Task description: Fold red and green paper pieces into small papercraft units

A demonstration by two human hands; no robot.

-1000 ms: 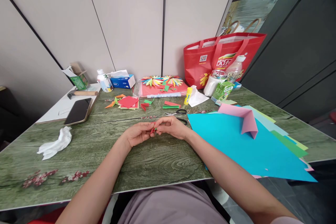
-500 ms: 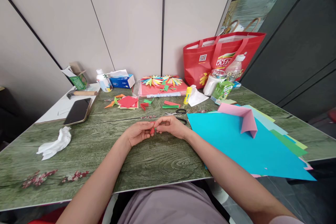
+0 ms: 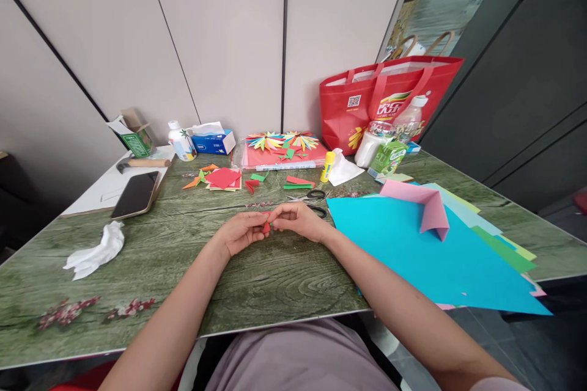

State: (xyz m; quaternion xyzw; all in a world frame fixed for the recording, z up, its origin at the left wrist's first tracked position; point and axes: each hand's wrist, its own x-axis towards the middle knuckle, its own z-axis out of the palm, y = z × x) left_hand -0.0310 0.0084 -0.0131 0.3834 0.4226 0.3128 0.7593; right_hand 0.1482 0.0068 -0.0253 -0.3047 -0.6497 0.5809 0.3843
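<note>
Between my two hands is a small piece of folded red paper (image 3: 266,227), held a little above the tabletop and mostly covered by fingers. My left hand (image 3: 243,233) pinches it from the left with thumb and fingertips. From the right, my right hand (image 3: 294,222) has its fingers closed on the same piece. Just beyond the right hand lie scissors (image 3: 315,195) with black handles. Red and green folded paper strips (image 3: 299,183) rest behind them, and a small red folded piece (image 3: 252,186) sits to their left.
Large blue paper (image 3: 413,256) with a pink folded sheet (image 3: 435,214) covers the right side. A glue stick (image 3: 327,167), red bag (image 3: 348,116), tissue box (image 3: 213,142) and paper squares (image 3: 224,178) stand or lie farther back. A phone (image 3: 136,194) and crumpled tissue (image 3: 98,252) are left.
Both hands stay in nearly the same place. The red paper has turned slightly between the fingertips, and the green bit seen there earlier is now hidden.
</note>
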